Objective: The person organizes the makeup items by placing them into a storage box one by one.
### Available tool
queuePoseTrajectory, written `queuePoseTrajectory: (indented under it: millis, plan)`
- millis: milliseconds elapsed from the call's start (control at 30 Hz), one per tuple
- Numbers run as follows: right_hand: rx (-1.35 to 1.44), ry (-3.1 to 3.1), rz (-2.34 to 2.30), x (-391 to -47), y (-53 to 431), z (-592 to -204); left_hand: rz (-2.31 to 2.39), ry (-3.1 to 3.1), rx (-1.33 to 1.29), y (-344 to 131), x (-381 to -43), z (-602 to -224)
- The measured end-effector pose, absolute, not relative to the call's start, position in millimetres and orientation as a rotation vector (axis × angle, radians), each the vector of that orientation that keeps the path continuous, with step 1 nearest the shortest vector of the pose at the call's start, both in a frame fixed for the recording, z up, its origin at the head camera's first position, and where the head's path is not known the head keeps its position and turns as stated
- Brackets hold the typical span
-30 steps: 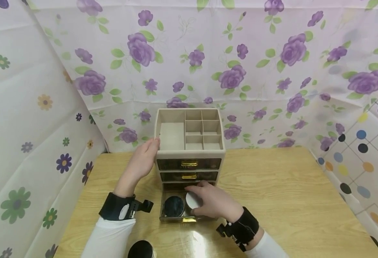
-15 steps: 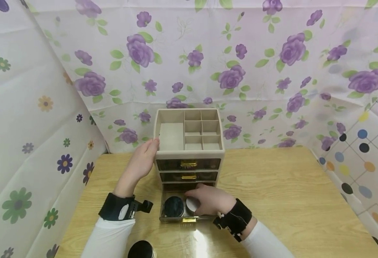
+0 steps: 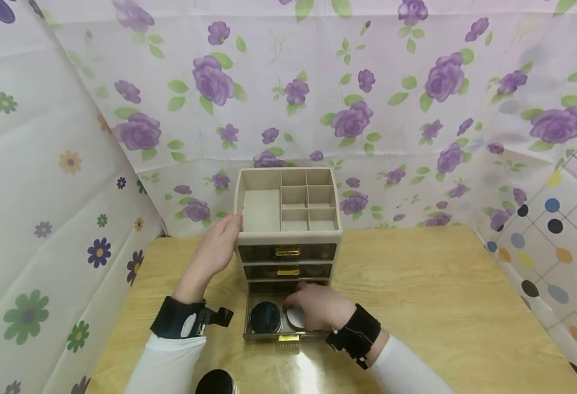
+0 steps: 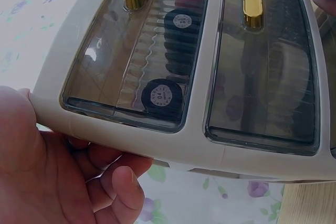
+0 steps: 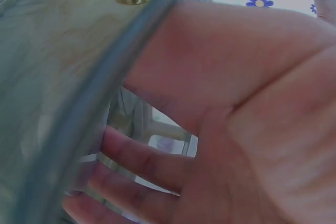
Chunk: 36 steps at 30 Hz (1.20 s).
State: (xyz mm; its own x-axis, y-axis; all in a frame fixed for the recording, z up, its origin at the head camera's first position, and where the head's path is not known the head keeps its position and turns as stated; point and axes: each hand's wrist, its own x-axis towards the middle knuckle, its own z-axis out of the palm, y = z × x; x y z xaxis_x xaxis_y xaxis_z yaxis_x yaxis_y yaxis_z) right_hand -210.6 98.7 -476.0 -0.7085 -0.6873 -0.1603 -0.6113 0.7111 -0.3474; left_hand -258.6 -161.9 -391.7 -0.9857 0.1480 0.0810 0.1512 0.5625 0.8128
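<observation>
A cream drawer organizer [image 3: 290, 237] stands against the back wall, its lowest drawer [image 3: 261, 338] pulled out. My left hand [image 3: 214, 243] holds the organizer's left side near the top; in the left wrist view the thumb is at the front edge and the fingers curl along the side. Inside the pulled-out drawer, my right hand [image 3: 320, 307] grips a round container with a whitish top [image 3: 295, 317], its fingers hiding the right part. Just left of it sits a round jar with a black lid [image 3: 265, 317]. In the right wrist view the drawer's clear wall crosses in front of the fingers [image 5: 147, 163].
Another black-lidded jar [image 3: 215, 382] stands on the wooden table [image 3: 416, 295] at the front left. The upper drawers are closed; through one clear front, dark round pieces with labels [image 4: 161, 96] show. Divided compartments [image 3: 309, 205] top the organizer. Flowered cloth [image 3: 288, 109] hangs behind.
My right hand has shifted slightly left and lower into the drawer, and the whitish-topped container has moved a little toward the drawer front. The left hand keeps its place on the organizer.
</observation>
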Motion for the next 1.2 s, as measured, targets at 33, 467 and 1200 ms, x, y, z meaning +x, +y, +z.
queuePoseTrajectory:
  millis: [33,467,1200]
  plan:
    - [-1.022,2.644,-0.38,-210.5,98.9,-475.9,-1.444,-2.77,-0.268,-161.6,-258.8,-391.5]
    - [-1.019,2.582,-0.32,-210.7,98.9,-474.8,-1.43,-2.783,-0.262,-161.4,-258.0,-394.4]
    - [-0.927,2.57,-0.465,-210.0,102.0,-477.8,-1.41,-2.792,-0.271,-161.4,-257.0,-390.7]
